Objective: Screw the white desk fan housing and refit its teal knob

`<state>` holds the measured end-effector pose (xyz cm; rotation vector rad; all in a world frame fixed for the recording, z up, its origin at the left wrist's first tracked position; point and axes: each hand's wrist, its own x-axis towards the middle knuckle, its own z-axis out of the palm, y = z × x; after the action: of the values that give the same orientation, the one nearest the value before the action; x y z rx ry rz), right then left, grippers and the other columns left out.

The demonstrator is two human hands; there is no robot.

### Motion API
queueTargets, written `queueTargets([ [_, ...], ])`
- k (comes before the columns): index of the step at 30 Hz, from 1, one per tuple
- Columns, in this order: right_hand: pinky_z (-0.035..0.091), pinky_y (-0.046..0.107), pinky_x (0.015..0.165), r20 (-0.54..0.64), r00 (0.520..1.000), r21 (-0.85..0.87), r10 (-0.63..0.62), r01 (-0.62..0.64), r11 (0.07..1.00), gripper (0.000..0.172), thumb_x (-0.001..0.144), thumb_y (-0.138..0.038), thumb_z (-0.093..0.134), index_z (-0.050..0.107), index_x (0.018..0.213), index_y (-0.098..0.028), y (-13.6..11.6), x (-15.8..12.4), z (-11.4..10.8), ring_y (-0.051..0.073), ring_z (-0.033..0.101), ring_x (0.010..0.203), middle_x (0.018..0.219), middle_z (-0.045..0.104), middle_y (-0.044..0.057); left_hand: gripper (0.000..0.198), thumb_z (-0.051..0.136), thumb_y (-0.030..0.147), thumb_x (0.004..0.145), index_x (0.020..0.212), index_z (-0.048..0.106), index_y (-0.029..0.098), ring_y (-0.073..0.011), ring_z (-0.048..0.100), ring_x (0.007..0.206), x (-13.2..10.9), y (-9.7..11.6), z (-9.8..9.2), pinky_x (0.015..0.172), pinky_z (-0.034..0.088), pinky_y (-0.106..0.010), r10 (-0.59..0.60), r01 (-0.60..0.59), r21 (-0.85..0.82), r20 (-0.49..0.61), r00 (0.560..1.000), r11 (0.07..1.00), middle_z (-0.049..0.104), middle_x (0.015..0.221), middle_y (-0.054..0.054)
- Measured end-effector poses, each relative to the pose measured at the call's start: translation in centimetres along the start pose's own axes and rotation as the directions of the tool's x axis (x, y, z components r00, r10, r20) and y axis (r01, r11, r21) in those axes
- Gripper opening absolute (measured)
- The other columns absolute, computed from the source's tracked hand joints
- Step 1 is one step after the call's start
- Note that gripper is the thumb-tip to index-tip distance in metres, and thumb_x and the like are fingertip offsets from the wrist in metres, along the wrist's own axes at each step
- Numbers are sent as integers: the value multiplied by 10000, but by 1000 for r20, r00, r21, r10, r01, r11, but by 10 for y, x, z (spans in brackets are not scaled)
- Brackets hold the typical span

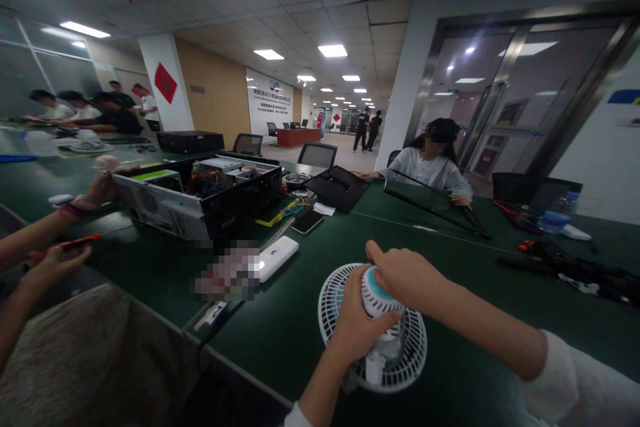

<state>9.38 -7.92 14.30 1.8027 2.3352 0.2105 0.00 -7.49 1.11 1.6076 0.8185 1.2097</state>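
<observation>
Left hand (361,317): fingers wrapped, clamped around a white desk fan (407,353)
Right hand (407,278): fingers together, clamped on the fan's blue-topped hub
Fan position: lying on a green table (280,340), bottom centre of frame

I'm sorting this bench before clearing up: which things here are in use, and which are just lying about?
In use:
- small white desk fan
- left hand
- right hand

Just lying about:
- smartphone
- white plastic gadget
- water bottle

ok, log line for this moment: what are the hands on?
left hand: gripping white desk fan | right hand: on its blue-topped hub | fan: wire grille, on green table
</observation>
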Motion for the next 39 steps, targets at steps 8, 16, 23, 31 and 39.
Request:
queueTargets([
  [8,426,269,701,35,990,155,-137,130,979,253,848,-142,413,574,1039,-189,27,-2,-7,187,621,849,932,652,70,694,716,269,679,1274,363,204,-278,411,1220,0,-1,-1,1047,296,-423,4,-4,-22,17,1000,1000,445,1299,-101],
  [16,409,340,864,27,891,203,-454,440,875,246,754,-177,605,644,996,-185,50,3,-10,217,551,1006,1076,585,67,708,713,282,686,1291,352,217,-282,398,1231,0,-1,-2,1048,296,-431,0,0,-9,19,1000,1000,427,1324,-96],
  [23,411,309,689,45,964,49,-262,260,964,175,843,-245,502,620,927,-146,29,5,-2,239,610,833,843,650,104,690,717,281,682,1274,367,225,-279,421,1210,0,-2,1,1042,306,-427,-3,3,-11,3,1000,1000,456,1289,-89],
  [31,378,226,545,40,999,198,20,-27,980,230,867,-197,370,547,1005,-147,21,2,5,163,616,670,745,656,63,653,713,253,691,1252,381,224,-263,438,1193,0,-2,0,1034,325,-414,41,-41,-28,10,999,999,467,1272,-83],
  [39,403,307,874,-14,893,286,-449,434,854,241,750,-143,604,645,986,-170,53,-2,-9,200,551,1016,1102,590,75,681,702,274,697,1277,349,221,-279,393,1244,0,-3,-1,1063,279,-433,11,-12,1,26,1000,1000,426,1318,-99],
])
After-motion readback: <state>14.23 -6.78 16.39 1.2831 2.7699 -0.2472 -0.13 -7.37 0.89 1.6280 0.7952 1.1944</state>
